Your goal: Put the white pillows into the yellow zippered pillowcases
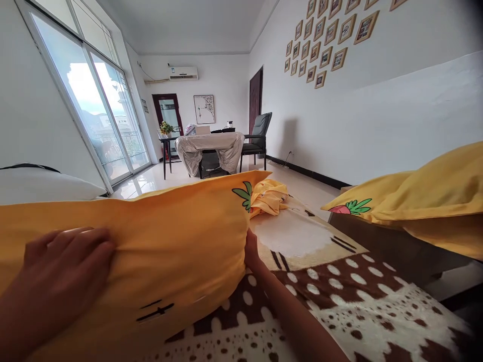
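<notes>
A plump yellow pillow (pixel 181 241) spans the left and middle of the head view, raised on edge over the bed. Its front carries a printed green leaf motif at the upper right corner and small black marks low down. My left hand (pixel 70 266) presses on its near face, fingers bent into the cloth. At the pillow's right end, my right hand (pixel 252 249) grips the side, with most of its fingers hidden behind it. Beneath lies a brown and cream patterned blanket (pixel 339 276).
Crumpled yellow cloth (pixel 269 196) rests on the blanket beyond the pillow. Another yellow pillow (pixel 422 191) sits at the right on a dark surface. Farther off stand a covered table (pixel 211 143) and a black chair (pixel 258 136). Sliding glass doors (pixel 101 100) are on the left.
</notes>
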The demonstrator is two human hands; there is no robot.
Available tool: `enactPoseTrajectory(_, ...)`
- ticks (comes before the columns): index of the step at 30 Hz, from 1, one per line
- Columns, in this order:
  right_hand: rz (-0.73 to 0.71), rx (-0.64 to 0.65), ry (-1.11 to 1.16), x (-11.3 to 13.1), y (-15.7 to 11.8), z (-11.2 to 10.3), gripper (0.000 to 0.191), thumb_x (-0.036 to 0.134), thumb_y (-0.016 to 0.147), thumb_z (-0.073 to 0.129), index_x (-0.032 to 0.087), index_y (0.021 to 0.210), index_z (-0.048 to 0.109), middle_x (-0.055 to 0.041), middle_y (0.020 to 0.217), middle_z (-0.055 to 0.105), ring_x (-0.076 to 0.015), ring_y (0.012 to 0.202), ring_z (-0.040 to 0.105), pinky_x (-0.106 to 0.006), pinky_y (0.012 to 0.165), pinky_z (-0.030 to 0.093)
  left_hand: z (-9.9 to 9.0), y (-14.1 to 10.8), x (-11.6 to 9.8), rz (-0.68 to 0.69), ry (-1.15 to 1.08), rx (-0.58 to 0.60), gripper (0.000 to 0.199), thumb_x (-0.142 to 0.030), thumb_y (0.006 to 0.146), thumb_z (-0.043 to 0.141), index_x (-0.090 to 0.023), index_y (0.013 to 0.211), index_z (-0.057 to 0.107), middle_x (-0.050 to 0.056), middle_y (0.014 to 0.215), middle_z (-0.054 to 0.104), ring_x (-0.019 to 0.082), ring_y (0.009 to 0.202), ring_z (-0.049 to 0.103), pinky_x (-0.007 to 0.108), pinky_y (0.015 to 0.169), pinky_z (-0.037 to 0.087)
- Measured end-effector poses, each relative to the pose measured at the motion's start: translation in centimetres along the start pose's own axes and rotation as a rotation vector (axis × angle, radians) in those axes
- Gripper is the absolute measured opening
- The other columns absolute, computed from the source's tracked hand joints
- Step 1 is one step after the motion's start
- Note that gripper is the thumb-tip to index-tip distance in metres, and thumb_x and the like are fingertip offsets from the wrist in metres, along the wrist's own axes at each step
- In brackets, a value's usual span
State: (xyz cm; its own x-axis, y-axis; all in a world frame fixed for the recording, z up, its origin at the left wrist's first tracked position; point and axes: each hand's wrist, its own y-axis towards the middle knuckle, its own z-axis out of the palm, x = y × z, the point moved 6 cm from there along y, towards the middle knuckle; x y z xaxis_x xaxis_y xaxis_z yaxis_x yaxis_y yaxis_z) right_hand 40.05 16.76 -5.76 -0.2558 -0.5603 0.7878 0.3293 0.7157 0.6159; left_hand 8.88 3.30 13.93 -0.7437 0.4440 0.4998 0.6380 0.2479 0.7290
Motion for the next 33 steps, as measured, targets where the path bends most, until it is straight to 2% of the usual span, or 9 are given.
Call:
enactPoseTrajectory(2, 0.026, 0.030, 0.029, 0.2, 0.1, 0.1, 0.018, 0.033, 0.082, 0.045, 0.020, 0.072, 0.051, 0.0018, 0.062, 0.052, -0.0131, 0.059, 0.041, -0.025, 0.054, 0.034, 0.3, 1.1, -3.9, 0.121, -0.016, 0.037, 0.009, -0.015, 0.085, 0.050, -0.021, 0.087, 0.056, 0.007, 0.093, 0.063, 0.025, 0.090, 0.056, 0.043, 0.083, 0.038)
enactPoseTrajectory(5, 0.050, 0.055, 0.080, 0.7, 0.5, 0.1, 0.019, 0.034, 0.082, 0.046, 0.020, 0.070, 0.050, 0.0018, 0.064, 0.051, -0.0132, 0.063, 0.042, -0.024, 0.057, 0.037, 1.8, 1.9, -9.8, 0.295, -0.121, 0.084, 0.030, -0.016, 0.089, 0.035, -0.017, 0.109, 0.057, 0.009, 0.105, 0.063, 0.026, 0.101, 0.052, 0.044, 0.088, 0.035)
enactPoseTrajectory(8, 0.070, 0.065, 0.135, 1.1, 0.8, 0.1, 0.021, 0.037, 0.083, 0.045, 0.020, 0.069, 0.046, 0.0028, 0.064, 0.047, -0.0123, 0.062, 0.041, -0.024, 0.057, 0.038, 4.6, 1.8, -13.2, 0.356, -0.066, 0.131, 0.038, -0.015, 0.089, 0.032, -0.015, 0.119, 0.056, 0.008, 0.114, 0.060, 0.026, 0.105, 0.050, 0.045, 0.090, 0.033)
enactPoseTrajectory(10, 0.089, 0.057, 0.169, 1.2, 0.7, 0.3, 0.023, 0.039, 0.084, 0.042, 0.021, 0.069, 0.043, 0.0034, 0.063, 0.043, -0.0117, 0.062, 0.039, -0.023, 0.056, 0.038, 6.3, 1.6, -13.8, 0.363, -0.017, 0.143, 0.039, -0.013, 0.088, 0.034, -0.013, 0.122, 0.056, 0.009, 0.115, 0.059, 0.026, 0.104, 0.050, 0.046, 0.089, 0.034)
enactPoseTrajectory(13, 0.120, 0.008, 0.198, 1.1, 0.2, 0.5, 0.025, 0.039, 0.086, 0.040, 0.022, 0.068, 0.037, 0.0040, 0.063, 0.039, -0.0112, 0.062, 0.036, -0.022, 0.055, 0.037, 7.7, 1.6, -13.3, 0.349, 0.016, 0.115, 0.038, -0.010, 0.086, 0.037, -0.009, 0.119, 0.056, 0.013, 0.109, 0.059, 0.027, 0.098, 0.052, 0.046, 0.087, 0.037)
enactPoseTrajectory(16, 0.145, -0.064, 0.196, 0.8, -0.8, 0.7, 0.023, 0.035, 0.086, 0.041, 0.022, 0.068, 0.035, 0.0042, 0.065, 0.036, -0.0109, 0.061, 0.034, -0.022, 0.055, 0.034, 8.3, 1.8, -12.1, 0.305, 0.005, 0.087, 0.034, -0.006, 0.085, 0.038, -0.007, 0.113, 0.057, 0.015, 0.103, 0.059, 0.026, 0.092, 0.054, 0.043, 0.083, 0.042)
enactPoseTrajectory(21, 0.161, -0.145, 0.139, 0.4, -1.8, 1.0, 0.022, 0.032, 0.086, 0.039, 0.022, 0.068, 0.034, 0.0047, 0.065, 0.035, -0.0114, 0.062, 0.031, -0.023, 0.056, 0.030, 8.7, 2.6, -10.9, 0.182, -0.108, 0.037, 0.026, -0.002, 0.083, 0.039, -0.009, 0.100, 0.057, 0.011, 0.088, 0.057, 0.021, 0.081, 0.052, 0.036, 0.075, 0.044)
enactPoseTrajectory(29, 0.099, -0.070, -0.012, 1.0, -1.6, 1.1, 0.012, 0.031, 0.082, 0.045, 0.022, 0.075, 0.046, 0.0009, 0.074, 0.052, -0.0143, 0.068, 0.042, -0.026, 0.060, 0.034, 9.7, 0.4, -15.7, 0.365, -0.146, 0.164, 0.026, -0.008, 0.079, 0.035, -0.012, 0.092, 0.057, 0.009, 0.081, 0.053, 0.021, 0.069, 0.048, 0.037, 0.065, 0.040)
enactPoseTrajectory(33, 0.070, 0.032, 0.027, 1.4, -0.7, 0.8, 0.014, 0.033, 0.081, 0.045, 0.021, 0.078, 0.052, -0.0010, 0.076, 0.057, -0.0157, 0.070, 0.045, -0.028, 0.062, 0.039, 9.3, -0.6, -15.4, 0.308, -0.265, 0.132, 0.028, -0.006, 0.075, 0.033, -0.013, 0.089, 0.056, 0.008, 0.077, 0.051, 0.020, 0.065, 0.045, 0.035, 0.062, 0.038)
